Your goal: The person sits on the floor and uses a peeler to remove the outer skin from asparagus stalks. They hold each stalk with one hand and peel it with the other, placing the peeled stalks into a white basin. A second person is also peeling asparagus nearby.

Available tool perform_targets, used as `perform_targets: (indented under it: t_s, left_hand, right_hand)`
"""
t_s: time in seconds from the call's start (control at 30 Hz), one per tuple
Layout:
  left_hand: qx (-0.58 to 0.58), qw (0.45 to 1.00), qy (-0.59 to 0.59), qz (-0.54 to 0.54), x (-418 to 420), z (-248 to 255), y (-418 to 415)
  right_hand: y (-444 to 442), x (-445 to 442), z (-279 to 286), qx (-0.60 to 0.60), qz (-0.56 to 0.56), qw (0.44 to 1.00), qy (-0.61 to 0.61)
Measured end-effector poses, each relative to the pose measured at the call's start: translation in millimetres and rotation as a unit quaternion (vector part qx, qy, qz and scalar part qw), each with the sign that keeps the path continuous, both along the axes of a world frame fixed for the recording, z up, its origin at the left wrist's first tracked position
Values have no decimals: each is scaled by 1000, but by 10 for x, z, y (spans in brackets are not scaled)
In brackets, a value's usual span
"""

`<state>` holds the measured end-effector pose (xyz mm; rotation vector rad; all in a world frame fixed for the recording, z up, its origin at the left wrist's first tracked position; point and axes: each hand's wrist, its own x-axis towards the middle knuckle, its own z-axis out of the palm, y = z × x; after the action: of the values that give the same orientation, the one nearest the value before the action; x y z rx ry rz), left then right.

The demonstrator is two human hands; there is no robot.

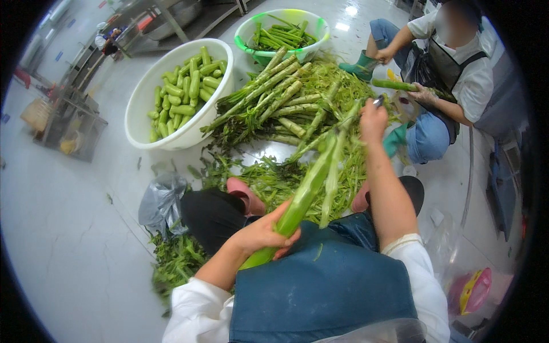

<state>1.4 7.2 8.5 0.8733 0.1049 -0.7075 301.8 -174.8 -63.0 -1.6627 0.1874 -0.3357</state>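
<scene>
My left hand grips the thick lower part of a celtuce stem, slanting up and away from my lap. Its lower side is bright green and smooth where peeled. A long pale strip of peel hangs beside the stem. Near the stem's far end, my right hand is closed around a small metal-ended tool, probably a peeler; most of it is hidden in my fist. Beyond lies a heap of unpeeled celtuce stems with leafy tops, next to a mound of peelings.
A large white tub holds pale green squash-like vegetables. Behind the heap, a green-rimmed basin holds green stems. At right a seated co-worker holds a celtuce stem. Leaves and a plastic bag lie left of my legs.
</scene>
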Motion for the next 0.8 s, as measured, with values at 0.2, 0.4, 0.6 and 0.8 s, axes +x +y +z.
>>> perform_targets:
  t_s: [0.2,0.4,0.6,0.8]
  left_hand:
    - [-102,990,41,93,-365,-116,251]
    - [-39,974,69,212,66,-380,175]
    - [-40,988,45,139,134,-265,68]
    - [8,999,-1,34,-164,-50,102]
  right_hand:
    - [-900,870,231,-102,-259,960,-27]
    - [59,-488,244,38,106,989,-100]
    - [847,-1464,89,215,247,945,-6]
    - [419,-383,200,13,60,998,34]
